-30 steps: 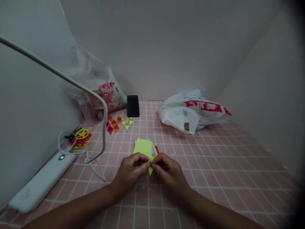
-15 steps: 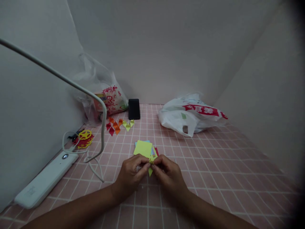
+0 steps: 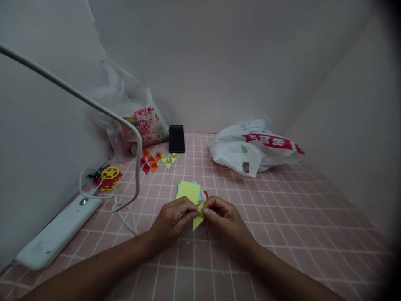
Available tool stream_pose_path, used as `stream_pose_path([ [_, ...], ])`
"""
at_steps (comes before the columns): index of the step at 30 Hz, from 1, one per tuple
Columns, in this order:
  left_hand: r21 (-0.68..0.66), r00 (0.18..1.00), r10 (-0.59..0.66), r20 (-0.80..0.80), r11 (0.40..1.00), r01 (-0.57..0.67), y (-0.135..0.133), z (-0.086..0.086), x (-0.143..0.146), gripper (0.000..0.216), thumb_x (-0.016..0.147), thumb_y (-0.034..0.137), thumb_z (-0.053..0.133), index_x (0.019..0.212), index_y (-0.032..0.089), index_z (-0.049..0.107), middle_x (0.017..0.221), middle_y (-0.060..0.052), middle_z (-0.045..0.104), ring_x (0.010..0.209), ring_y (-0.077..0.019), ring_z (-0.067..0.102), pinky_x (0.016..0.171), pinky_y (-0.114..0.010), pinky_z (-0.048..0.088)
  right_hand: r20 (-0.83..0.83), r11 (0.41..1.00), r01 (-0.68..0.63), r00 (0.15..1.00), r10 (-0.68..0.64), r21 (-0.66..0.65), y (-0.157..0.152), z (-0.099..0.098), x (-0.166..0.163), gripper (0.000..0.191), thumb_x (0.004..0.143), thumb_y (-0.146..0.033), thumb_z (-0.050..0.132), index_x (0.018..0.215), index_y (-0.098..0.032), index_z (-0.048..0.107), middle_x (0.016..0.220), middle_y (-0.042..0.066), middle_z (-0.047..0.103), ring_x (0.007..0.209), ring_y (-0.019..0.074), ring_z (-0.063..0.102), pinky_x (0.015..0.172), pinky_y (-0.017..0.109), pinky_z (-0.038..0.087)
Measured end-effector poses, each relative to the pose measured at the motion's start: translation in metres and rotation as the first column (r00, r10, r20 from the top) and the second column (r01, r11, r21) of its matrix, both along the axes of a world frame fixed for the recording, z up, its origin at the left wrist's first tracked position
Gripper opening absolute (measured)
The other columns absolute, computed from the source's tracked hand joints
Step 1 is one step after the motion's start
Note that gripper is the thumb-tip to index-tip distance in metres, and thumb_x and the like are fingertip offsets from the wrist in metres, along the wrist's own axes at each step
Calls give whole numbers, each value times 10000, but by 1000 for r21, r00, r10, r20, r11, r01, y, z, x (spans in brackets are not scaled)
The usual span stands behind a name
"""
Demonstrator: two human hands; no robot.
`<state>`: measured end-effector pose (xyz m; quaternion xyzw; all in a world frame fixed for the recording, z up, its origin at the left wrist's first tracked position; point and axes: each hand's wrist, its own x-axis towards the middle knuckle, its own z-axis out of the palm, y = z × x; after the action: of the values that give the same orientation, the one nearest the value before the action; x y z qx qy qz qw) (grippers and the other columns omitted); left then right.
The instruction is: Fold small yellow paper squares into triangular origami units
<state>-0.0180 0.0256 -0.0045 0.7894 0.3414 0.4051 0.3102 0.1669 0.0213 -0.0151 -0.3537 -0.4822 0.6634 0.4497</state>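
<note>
A small folded piece of yellow paper [image 3: 197, 221] is pinched between both hands, its pointed end hanging down. My left hand [image 3: 175, 217] grips its left side with thumb and fingertips. On the other side, my right hand [image 3: 224, 215] holds the right edge between thumb and forefinger. Just beyond my fingers lies a stack of square coloured paper [image 3: 189, 191], yellow on top with blue and red edges showing. Farther back sit several folded paper pieces: red ones [image 3: 145, 168], orange ones [image 3: 153, 164] and yellow ones [image 3: 168, 162].
A black phone [image 3: 176, 139] lies near the back wall between two plastic bags, one at left [image 3: 145, 125] and one at right [image 3: 234, 150]. Along the left wall are a white power bank [image 3: 59, 230] and yellow and red cut-outs [image 3: 110, 173]. A white cable [image 3: 137, 167] arches across the left foreground.
The folded yellow paper has tilted, its tip now swung to the left and more of it showing. My right fingers have shifted slightly up and right. The whole view has shifted a little.
</note>
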Motion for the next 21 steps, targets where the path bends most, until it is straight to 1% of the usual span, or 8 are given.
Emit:
stream_pose_path([
  [2, 44, 998, -34, -56, 998, 37, 2, 1, -2, 114, 920, 130, 538, 880, 123, 644, 788, -58, 642, 754, -151, 602, 710, -247, 456, -52, 998, -42, 998, 39, -51, 2, -3, 0, 218, 792, -352, 723, 751, -178, 598, 696, -10, 572, 616, 110, 494, 585, 243, 366],
  [4, 75, 993, -55, -101, 995, 63, 2, 3, -3, 121, 926, 121, 526, 880, 112, 637, 788, -64, 636, 753, -151, 593, 704, -246, 451, -79, 994, -58, 996, 51, -88, 4, -5, 0, 225, 767, -352, 747, 748, -180, 604, 690, -11, 576, 595, 104, 488, 563, 238, 358],
  [9, 109, 980, -88, -176, 988, 109, 5, 5, -5, 137, 943, 113, 490, 911, 104, 622, 813, -72, 632, 784, -156, 582, 720, -255, 449, -86, 987, -80, 994, 69, -136, 5, -9, 0, 242, 752, -363, 761, 750, -182, 600, 627, -25, 560, 543, 92, 468, 525, 230, 335],
  [15, 125, 972, -91, -218, 985, 121, 5, 4, -6, 129, 943, 110, 487, 893, 117, 606, 802, -55, 618, 762, -145, 566, 709, -256, 447, -51, 987, -83, 996, 76, -136, 6, -9, 0, 245, 754, -371, 752, 747, -184, 593, 608, -24, 551, 542, 105, 474, 531, 249, 342],
  [21, 142, 964, -79, -256, 983, 118, 2, 5, -4, 148, 947, 120, 475, 869, 120, 601, 781, -48, 606, 735, -148, 552, 685, -270, 446, 18, 989, -74, 997, 76, -128, 4, -1, 0, 237, 760, -351, 731, 746, -174, 575, 626, -31, 520, 553, 96, 432, 540, 250, 304],
])
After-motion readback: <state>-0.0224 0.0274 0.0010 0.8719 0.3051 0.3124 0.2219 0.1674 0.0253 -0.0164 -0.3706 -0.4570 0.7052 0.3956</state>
